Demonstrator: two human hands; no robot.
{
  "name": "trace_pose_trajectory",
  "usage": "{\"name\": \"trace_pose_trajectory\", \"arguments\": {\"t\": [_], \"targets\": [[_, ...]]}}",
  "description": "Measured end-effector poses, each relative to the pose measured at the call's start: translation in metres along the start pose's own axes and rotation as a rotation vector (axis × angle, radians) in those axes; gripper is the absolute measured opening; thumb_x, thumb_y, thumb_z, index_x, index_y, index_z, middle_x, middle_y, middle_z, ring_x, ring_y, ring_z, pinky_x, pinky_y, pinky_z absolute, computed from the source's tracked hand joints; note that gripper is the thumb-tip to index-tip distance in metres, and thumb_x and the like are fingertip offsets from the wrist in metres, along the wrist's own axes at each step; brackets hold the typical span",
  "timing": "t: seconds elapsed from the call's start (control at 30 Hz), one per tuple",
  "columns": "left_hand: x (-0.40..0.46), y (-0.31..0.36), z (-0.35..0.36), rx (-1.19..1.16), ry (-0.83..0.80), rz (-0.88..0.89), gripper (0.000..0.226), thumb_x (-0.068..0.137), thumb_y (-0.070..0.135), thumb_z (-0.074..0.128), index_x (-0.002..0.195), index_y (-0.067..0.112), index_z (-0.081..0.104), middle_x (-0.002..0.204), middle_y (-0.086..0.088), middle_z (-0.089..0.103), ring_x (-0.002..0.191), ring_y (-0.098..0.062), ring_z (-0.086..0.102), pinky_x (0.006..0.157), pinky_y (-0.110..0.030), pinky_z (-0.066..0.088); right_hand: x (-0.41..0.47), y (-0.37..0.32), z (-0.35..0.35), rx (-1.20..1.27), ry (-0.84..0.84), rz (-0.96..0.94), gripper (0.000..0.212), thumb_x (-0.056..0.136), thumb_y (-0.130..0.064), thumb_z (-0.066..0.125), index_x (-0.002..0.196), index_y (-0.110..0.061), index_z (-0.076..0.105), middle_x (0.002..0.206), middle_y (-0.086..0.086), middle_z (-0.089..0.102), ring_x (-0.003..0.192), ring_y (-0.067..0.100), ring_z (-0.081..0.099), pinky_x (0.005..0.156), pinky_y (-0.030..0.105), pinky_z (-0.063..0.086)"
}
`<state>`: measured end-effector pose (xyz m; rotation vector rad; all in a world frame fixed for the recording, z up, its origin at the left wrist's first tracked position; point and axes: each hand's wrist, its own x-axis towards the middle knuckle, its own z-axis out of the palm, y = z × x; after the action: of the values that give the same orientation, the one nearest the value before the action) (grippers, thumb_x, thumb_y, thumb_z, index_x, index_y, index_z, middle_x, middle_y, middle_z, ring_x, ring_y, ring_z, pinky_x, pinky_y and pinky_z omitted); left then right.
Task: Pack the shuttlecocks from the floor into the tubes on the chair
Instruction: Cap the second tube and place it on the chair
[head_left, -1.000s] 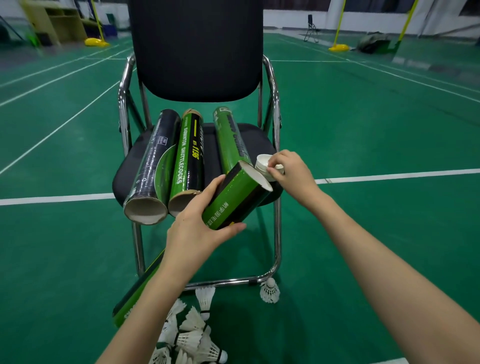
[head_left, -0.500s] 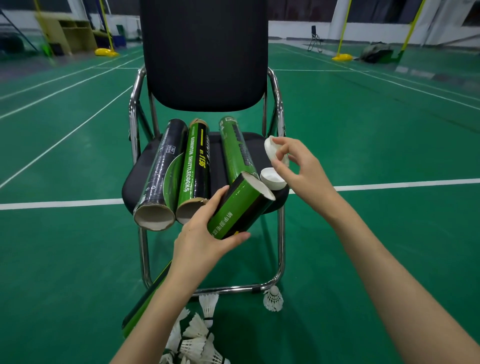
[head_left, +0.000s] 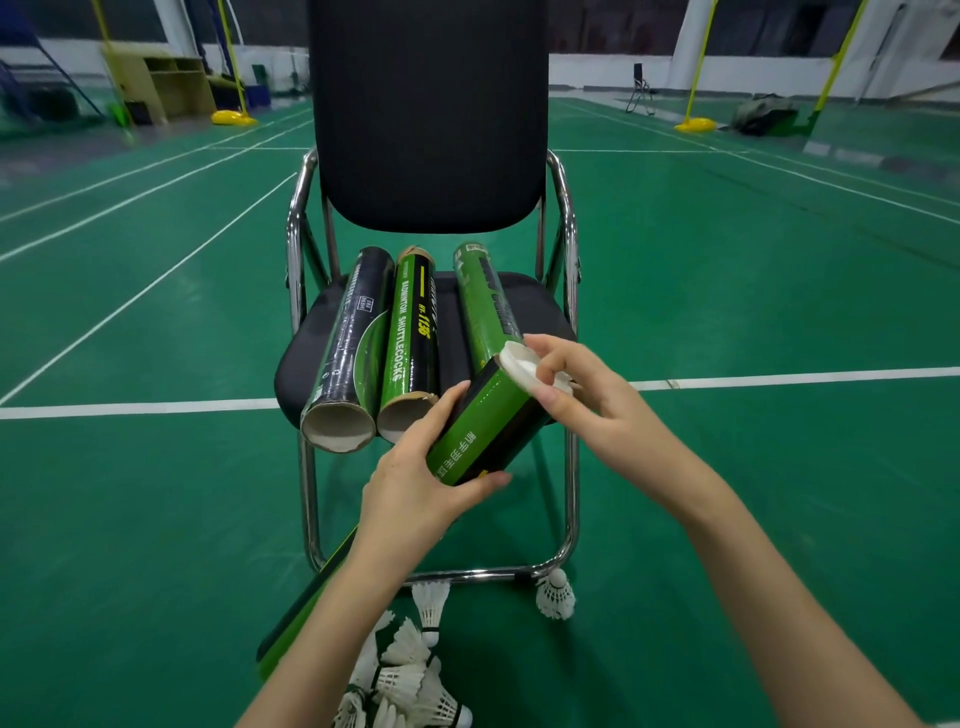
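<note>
- The left hand (head_left: 415, 483) grips a green and black tube (head_left: 485, 426) in the centre of the frame, thumb on top and fingers curled under it; the fingertips are partly hidden behind the tube.
- The right hand (head_left: 582, 395) pinches a white cap (head_left: 522, 366) against the tube's upper end. Whether the cap is fully seated I cannot tell, because the fingers cover its right edge.
- A second white piece shows just behind these fingers, too covered to identify.
- On the seat of the chair (head_left: 540, 306) lie three tubes: a black one (head_left: 353, 343) at left, a green and black printed one (head_left: 413, 338) touching it, and a green one (head_left: 483, 306) to the right, whose near end is hidden behind the held tube.
- Another tube (head_left: 306, 608) lies on the floor at lower left, mostly covered by the left forearm.
- A pile of shuttlecocks (head_left: 405, 675) is at the bottom centre, cut off by the frame edge; the exact count is unclear.
- One shuttlecock (head_left: 555, 595) stands alone beside the chair's right foot.
</note>
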<state>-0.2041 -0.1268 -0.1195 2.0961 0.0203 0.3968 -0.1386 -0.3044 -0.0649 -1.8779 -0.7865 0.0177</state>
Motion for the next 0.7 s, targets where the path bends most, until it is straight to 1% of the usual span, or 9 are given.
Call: {"name": "trace_pose_trajectory", "arguments": {"t": [0.03, 0.1, 0.17, 0.23, 0.33, 0.4, 0.53, 0.6, 0.7], "targets": [[-0.001, 0.001, 0.000, -0.004, -0.004, -0.002, 0.084, 0.058, 0.051, 0.078, 0.125, 0.067, 0.031, 0.113, 0.025, 0.058, 0.102, -0.004, 0.057, 0.085, -0.039, 0.050, -0.002, -0.002, 0.002, 0.008, 0.004, -0.001, 0.009, 0.089, -0.035, 0.049, 0.081, -0.032, 0.048, 0.134, -0.014, 0.048, 0.130, -0.002, 0.037, 0.106, 0.037, 0.036], [-0.003, 0.004, -0.001, -0.009, -0.014, -0.008, 0.084, 0.059, 0.049, 0.079, 0.124, 0.068, 0.031, 0.111, 0.025, 0.058, 0.100, -0.005, 0.059, 0.085, -0.039, 0.051, -0.007, -0.006, 0.004, 0.022, 0.009, 0.012, 0.009, 0.090, -0.034, 0.051, 0.085, -0.028, 0.047, 0.137, -0.011, 0.048, 0.127, -0.003, 0.041, 0.106, 0.027, 0.035], [-0.005, 0.007, -0.001, -0.019, -0.017, -0.016, 0.083, 0.054, 0.055, 0.076, 0.122, 0.070, 0.031, 0.109, 0.026, 0.059, 0.097, -0.005, 0.060, 0.083, -0.039, 0.052, -0.012, -0.010, 0.007, 0.019, 0.009, 0.035, 0.013, 0.090, -0.028, 0.058, 0.093, -0.026, 0.045, 0.140, -0.011, 0.047, 0.125, -0.004, 0.042, 0.103, 0.019, 0.034], [-0.007, 0.009, -0.002, -0.043, -0.018, -0.022, 0.082, 0.050, 0.061, 0.071, 0.121, 0.071, 0.032, 0.108, 0.026, 0.060, 0.094, -0.005, 0.061, 0.081, -0.039, 0.053, -0.014, -0.013, 0.012, -0.008, 0.025, 0.045, 0.033, 0.085, -0.023, 0.066, 0.105, -0.031, 0.042, 0.138, -0.013, 0.046, 0.127, -0.004, 0.041, 0.103, 0.019, 0.032], [-0.011, 0.011, -0.004, -0.065, -0.009, -0.019, 0.081, 0.050, 0.061, 0.070, 0.121, 0.069, 0.034, 0.108, 0.025, 0.062, 0.094, -0.004, 0.062, 0.082, -0.039, 0.053, -0.016, -0.017, 0.017, -0.075, 0.028, 0.025, 0.071, 0.075, -0.025, 0.076, 0.127, -0.050, 0.035, 0.139, -0.017, 0.044, 0.130, -0.006, 0.035, 0.107, 0.021, 0.030], [-0.014, 0.014, -0.005, -0.053, -0.001, -0.003, 0.081, 0.051, 0.061, 0.070, 0.124, 0.066, 0.034, 0.108, 0.025, 0.062, 0.095, -0.003, 0.062, 0.082, -0.039, 0.052, -0.017, -0.021, 0.018, -0.137, 0.027, 0.007, 0.082, 0.071, -0.026, 0.079, 0.128, -0.060, 0.031, 0.145, -0.018, 0.037, 0.135, -0.008, 0.027, 0.111, 0.022, 0.027], [-0.016, 0.016, -0.009, -0.026, 0.024, 0.016, 0.083, 0.052, 0.061, 0.070, 0.128, 0.060, 0.037, 0.109, 0.023, 0.063, 0.096, -0.003, 0.062, 0.083, -0.039, 0.052, -0.018, -0.025, 0.019, -0.197, 0.046, -0.029, 0.084, 0.070, -0.029, 0.079, 0.126, -0.063, 0.027, 0.137, -0.023, 0.038, 0.135, -0.006, 0.026, 0.112, 0.023, 0.026], [-0.017, 0.016, -0.010, -0.017, 0.025, 0.009, 0.083, 0.052, 0.059, 0.072, 0.127, 0.060, 0.038, 0.105, 0.024, 0.064, 0.093, -0.003, 0.063, 0.082, -0.038, 0.052, -0.018, -0.024, 0.020, -0.231, 0.047, -0.042, 0.082, 0.071, -0.032, 0.078, 0.127, -0.062, 0.026, 0.142, -0.017, 0.040, 0.135, -0.004, 0.027, 0.112, 0.025, 0.028], [-0.021, 0.018, -0.011, 0.005, 0.022, -0.015, 0.081, 0.056, 0.050, 0.081, 0.127, 0.057, 0.042, 0.094, 0.025, 0.066, 0.084, 0.002, 0.063, 0.081, -0.034, 0.052, -0.020, -0.020, 0.020, -0.251, 0.027, -0.036, 0.077, 0.074, -0.038, 0.074, 0.130, -0.060, 0.026, 0.146, -0.012, 0.039, 0.136, -0.003, 0.028, 0.113, 0.029, 0.028]]}}
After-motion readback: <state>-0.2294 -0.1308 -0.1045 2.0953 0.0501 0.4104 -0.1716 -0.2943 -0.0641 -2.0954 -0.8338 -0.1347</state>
